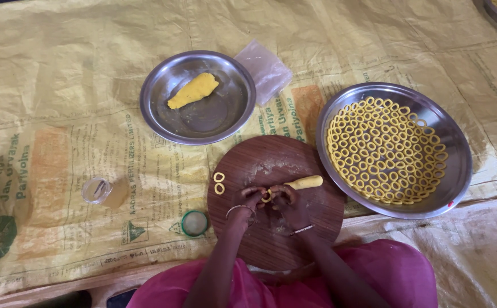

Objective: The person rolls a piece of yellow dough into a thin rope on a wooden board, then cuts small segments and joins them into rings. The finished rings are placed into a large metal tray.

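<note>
**Dough ring pinched between both hands over round board**

Far left: small clear jar [96, 190] on its side on the yellow sheet [49, 85]; green lid [194, 223] nearer the board. Upper centre: steel plate [163, 117] holding a yellow dough lump [192, 90]. Round wooden board [317, 228]: two finished rings [219, 182] at its left edge. Left hand [247, 201] and right hand [288, 202], fingers curled in, fingertips meeting on a small dough ring [266, 197]. Dough roll [304, 182] just right of it. Right: large steel tray [454, 177] packed with rings.

Seen from above: left hand [247, 201] and right hand [290, 203] pinching a small dough ring [266, 198] over a round wooden board [311, 228], beside a steel tray [457, 171] of finished rings.
</note>
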